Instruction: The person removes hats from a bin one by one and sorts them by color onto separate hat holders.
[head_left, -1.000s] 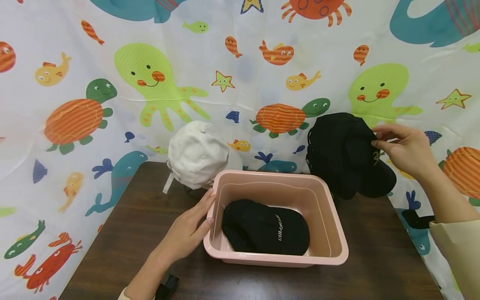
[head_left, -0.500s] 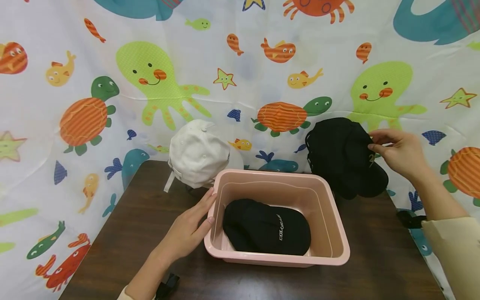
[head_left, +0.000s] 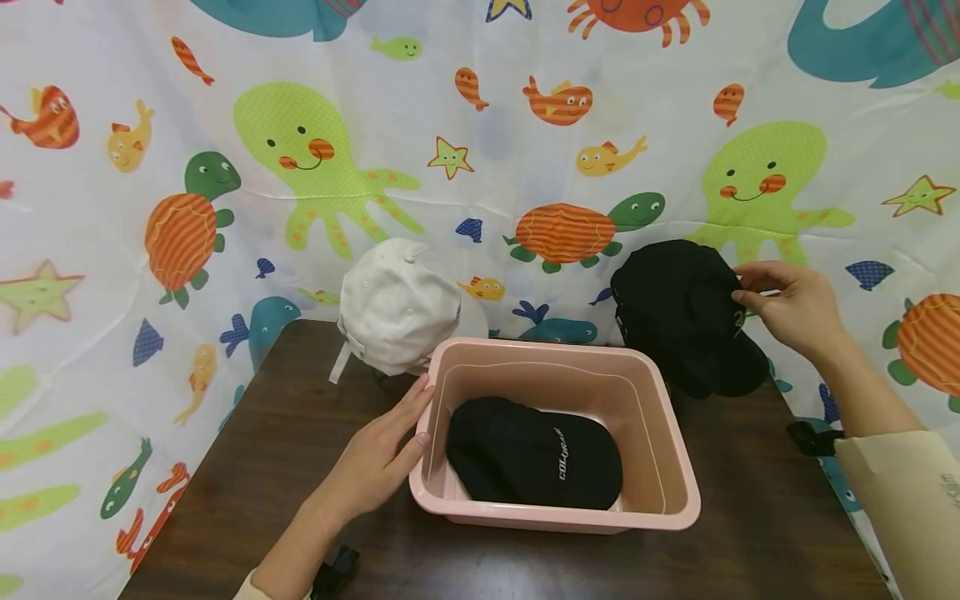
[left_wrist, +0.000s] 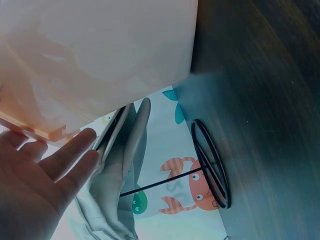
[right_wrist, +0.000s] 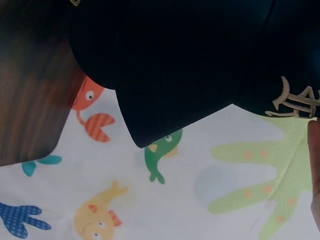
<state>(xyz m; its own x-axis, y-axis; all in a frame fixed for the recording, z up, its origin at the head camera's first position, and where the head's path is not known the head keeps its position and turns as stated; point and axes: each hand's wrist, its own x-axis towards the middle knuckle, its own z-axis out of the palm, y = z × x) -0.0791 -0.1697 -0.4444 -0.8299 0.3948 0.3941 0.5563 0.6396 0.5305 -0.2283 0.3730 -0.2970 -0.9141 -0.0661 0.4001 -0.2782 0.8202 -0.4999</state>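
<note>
My right hand pinches the front of a black baseball cap at the back right, thumb and fingers close to its gold embroidery. In the right wrist view the cap's dark brim spreads over the top, and one finger meets the embroidered panel. My left hand lies with fairly straight fingers against the left rim of a pink plastic bin. Inside the bin rests another black cap with white lettering.
A white cap sits behind the bin's left corner, on a thin black wire stand. The dark wooden table ends against a curtain printed with sea animals.
The black cap at the back right has shifted a little left and down, its brim lower, with my right hand moving along. My left hand stays at the bin.
</note>
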